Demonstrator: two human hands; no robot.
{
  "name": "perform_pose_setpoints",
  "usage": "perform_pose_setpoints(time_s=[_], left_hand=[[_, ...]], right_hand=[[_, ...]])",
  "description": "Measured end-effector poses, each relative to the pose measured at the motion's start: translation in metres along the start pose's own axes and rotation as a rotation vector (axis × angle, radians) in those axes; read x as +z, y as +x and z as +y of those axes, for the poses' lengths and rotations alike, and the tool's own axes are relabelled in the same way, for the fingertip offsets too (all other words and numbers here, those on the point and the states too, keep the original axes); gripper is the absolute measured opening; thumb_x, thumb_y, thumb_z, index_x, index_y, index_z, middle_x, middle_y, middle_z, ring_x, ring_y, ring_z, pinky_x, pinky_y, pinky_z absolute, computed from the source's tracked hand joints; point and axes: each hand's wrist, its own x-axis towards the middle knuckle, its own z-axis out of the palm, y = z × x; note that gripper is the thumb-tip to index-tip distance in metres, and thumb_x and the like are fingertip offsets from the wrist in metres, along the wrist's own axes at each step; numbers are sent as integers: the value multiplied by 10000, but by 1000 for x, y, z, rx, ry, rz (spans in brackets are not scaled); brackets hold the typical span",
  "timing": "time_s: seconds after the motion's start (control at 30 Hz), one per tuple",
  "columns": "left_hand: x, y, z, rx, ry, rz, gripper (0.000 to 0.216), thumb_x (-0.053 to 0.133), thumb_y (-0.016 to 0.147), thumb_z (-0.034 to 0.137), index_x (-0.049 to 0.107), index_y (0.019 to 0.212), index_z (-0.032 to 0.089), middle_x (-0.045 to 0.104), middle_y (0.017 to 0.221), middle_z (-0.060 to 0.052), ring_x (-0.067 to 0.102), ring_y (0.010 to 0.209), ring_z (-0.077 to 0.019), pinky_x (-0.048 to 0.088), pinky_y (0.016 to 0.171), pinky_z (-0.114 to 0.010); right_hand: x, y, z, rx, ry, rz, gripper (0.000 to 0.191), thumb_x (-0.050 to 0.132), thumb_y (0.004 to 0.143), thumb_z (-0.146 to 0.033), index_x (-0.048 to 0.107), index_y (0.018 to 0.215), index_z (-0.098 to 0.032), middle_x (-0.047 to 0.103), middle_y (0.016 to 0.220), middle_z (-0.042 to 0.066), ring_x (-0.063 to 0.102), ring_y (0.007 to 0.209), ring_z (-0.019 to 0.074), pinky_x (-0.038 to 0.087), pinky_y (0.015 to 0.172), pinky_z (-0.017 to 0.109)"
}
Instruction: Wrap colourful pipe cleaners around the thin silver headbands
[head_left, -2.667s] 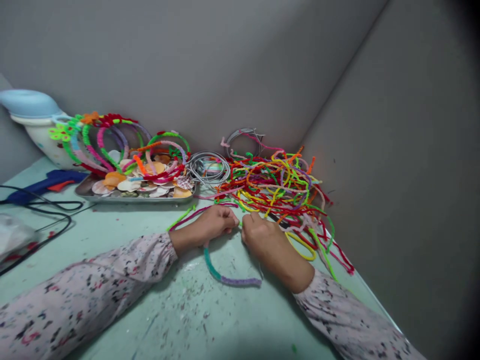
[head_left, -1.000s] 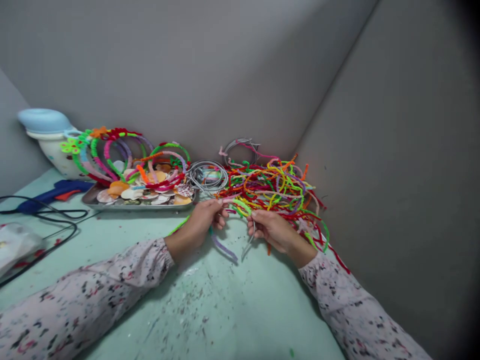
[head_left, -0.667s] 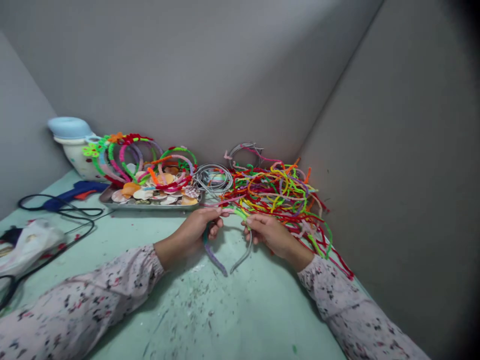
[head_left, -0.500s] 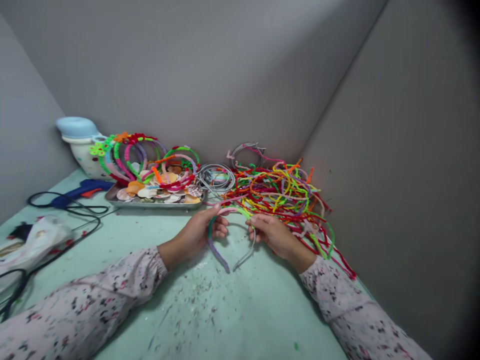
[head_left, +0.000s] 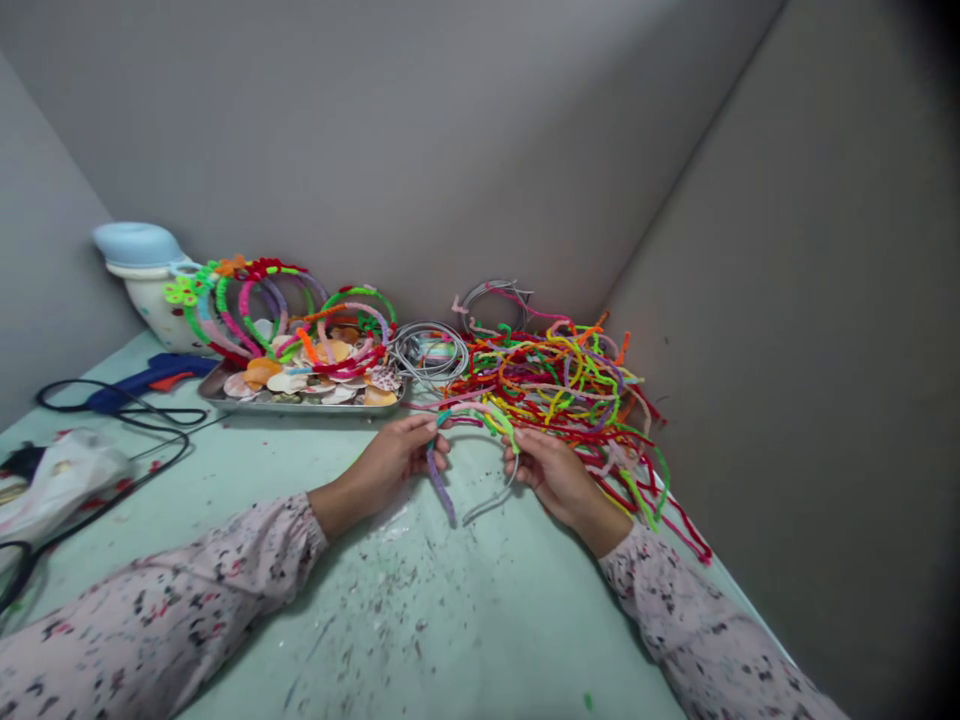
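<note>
Between my hands is a headband (head_left: 441,486), its arch up and its two ends pointing toward me. Purple, teal, pink and bright green fuzzy wrapping covers it from the left end over the top; the right leg is bare grey. My left hand (head_left: 396,455) grips the teal part on the left side. Fingers of my right hand (head_left: 551,470) pinch the right side where the green wrapping meets the bare leg. Just behind lies a tangled heap of colourful pipe cleaners (head_left: 555,385).
A metal tray (head_left: 300,407) of seashells stands at the back left, with finished-looking wrapped headbands (head_left: 247,310) on it. Beside it are bare grey headbands (head_left: 431,350). Farther left are a blue glue gun (head_left: 142,385), black cord (head_left: 176,440), white bag (head_left: 71,475) and blue-lidded container (head_left: 150,285).
Both hands still hold the headband, which has tilted slightly, its ends rising a little in view. My right hand has shifted slightly right along it. The camera view has moved slightly.
</note>
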Motion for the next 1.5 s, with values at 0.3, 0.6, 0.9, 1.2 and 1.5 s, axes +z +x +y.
perform_pose_setpoints(time_s=[0.3,0.6,0.9,1.2,1.5], left_hand=[[1,0,3,-22,-26,-1,110,574,845,241,561,850,132,634,762,-48,595,599,-110,475,577,-213],[-1,0,3,0,-92,-2,329,461,746,88,588,1049,89,665,842,-88,632,676,-158,493,656,-268],[0,-1,4,25,-104,32,197,533,803,196,607,964,110,665,867,-94,642,707,-167,491,681,-289],[0,-1,1,202,293,254,231,614,780,303,693,942,158,582,653,9,441,537,-98,304,493,-220],[-2,0,0,248,473,348,194,603,787,313,691,899,181,603,710,2,459,624,-135,314,564,-237]], right_hand=[[-2,-1,-2,-8,85,-38,141,692,729,-289,659,778,-160,630,682,15,585,550,99,471,463,172],[0,-2,-3,-31,51,-34,182,733,671,-215,634,813,-157,633,698,-3,600,579,88,450,486,159],[0,-2,-2,-42,61,7,169,717,676,-215,642,814,-150,639,700,4,595,570,86,453,460,145],[0,-2,0,-30,-2,-3,174,716,709,-250,631,837,-167,648,709,16,603,571,98,466,445,160],[4,-2,2,-23,-218,-49,173,676,739,-299,649,817,-147,665,716,31,609,567,101,461,456,175]])
